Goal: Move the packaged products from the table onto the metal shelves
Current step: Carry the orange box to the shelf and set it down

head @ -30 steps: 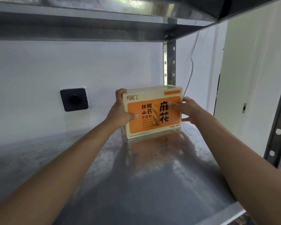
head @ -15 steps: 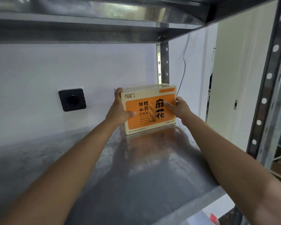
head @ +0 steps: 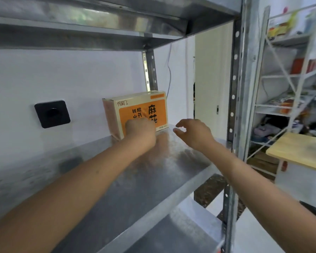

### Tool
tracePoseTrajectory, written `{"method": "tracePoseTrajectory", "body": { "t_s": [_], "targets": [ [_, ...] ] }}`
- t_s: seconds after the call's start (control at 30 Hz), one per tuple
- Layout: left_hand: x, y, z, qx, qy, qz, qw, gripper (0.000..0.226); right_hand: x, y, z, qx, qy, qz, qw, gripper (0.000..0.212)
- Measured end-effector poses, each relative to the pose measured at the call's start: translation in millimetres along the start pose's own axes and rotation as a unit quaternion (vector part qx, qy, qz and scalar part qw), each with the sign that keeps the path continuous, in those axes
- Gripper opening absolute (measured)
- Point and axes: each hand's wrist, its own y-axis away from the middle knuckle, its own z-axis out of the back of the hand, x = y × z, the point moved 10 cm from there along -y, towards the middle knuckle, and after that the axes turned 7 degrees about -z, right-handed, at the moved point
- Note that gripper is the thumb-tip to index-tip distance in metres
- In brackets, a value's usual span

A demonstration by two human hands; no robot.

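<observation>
An orange and cream box (head: 150,104) with black characters stands upright at the back of the metal shelf (head: 153,189), close to the rear post and the white wall. My left hand (head: 140,131) hovers in front of the box's lower face with its fingers loosely curled, holding nothing; the box's left side is bare. My right hand (head: 193,134) is off the box, just to its right above the shelf, fingers relaxed and spread.
Another metal shelf (head: 98,33) runs overhead. A perforated upright post (head: 244,106) stands at the shelf's front right corner. A black socket (head: 52,114) sits on the wall at left. Further right are a wooden table (head: 299,152) and a white rack (head: 290,79) with goods.
Both hands have let go of the box and drawn back from it. The box stays upright on the shelf. The view has swung right, showing the post and the room beyond.
</observation>
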Motion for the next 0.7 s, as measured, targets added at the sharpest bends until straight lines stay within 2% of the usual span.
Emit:
{"method": "tracePoseTrajectory", "body": {
  "t_s": [0.07, 0.13, 0.23, 0.33, 0.47, 0.53, 0.6, 0.67, 0.7],
  "targets": [
    [-54.0, 13.8, 29.2, -0.065, -0.025, -0.083, 0.994, 0.018, -12.1, 47.4, 38.6, -0.091, 0.034, -0.010, 0.995, 0.034],
    [-116.0, 32.0, 51.2, -0.108, -0.011, -0.174, 0.979, 0.017, -41.1, 94.8, 70.6, -0.148, 0.064, -0.059, 0.985, 0.033],
    [-211.2, 61.7, 62.2, -0.092, 0.011, -0.300, 0.949, 0.013, -120.0, 158.0, 93.1, -0.140, 0.126, -0.201, 0.961, 0.032],
    [-291.1, 95.0, 57.9, -0.066, 0.023, -0.403, 0.912, 0.022, -228.5, 235.9, 79.7, -0.069, 0.164, -0.380, 0.908, 0.029],
    [-385.8, 150.0, 28.3, 0.013, 0.122, -0.493, 0.861, 0.022, -346.0, 396.5, 2.0, 0.103, 0.141, -0.573, 0.801, 0.028],
    [-435.1, 191.4, -7.2, 0.033, 0.132, -0.514, 0.847, 0.022, -365.9, 485.4, -37.3, 0.182, 0.113, -0.625, 0.750, 0.033],
    [-479.7, 250.7, -68.7, 0.115, 0.089, -0.541, 0.828, 0.030, -364.3, 566.9, -66.5, 0.250, 0.089, -0.659, 0.704, 0.037],
    [-512.1, 322.1, -128.6, 0.216, 0.029, -0.577, 0.787, 0.036, -352.2, 634.3, -75.3, 0.287, 0.062, -0.687, 0.665, 0.035],
    [-524.8, 357.9, -146.1, 0.243, 0.012, -0.598, 0.764, 0.037, -345.6, 663.0, -70.0, 0.291, 0.052, -0.701, 0.650, 0.033]
  ]
}}
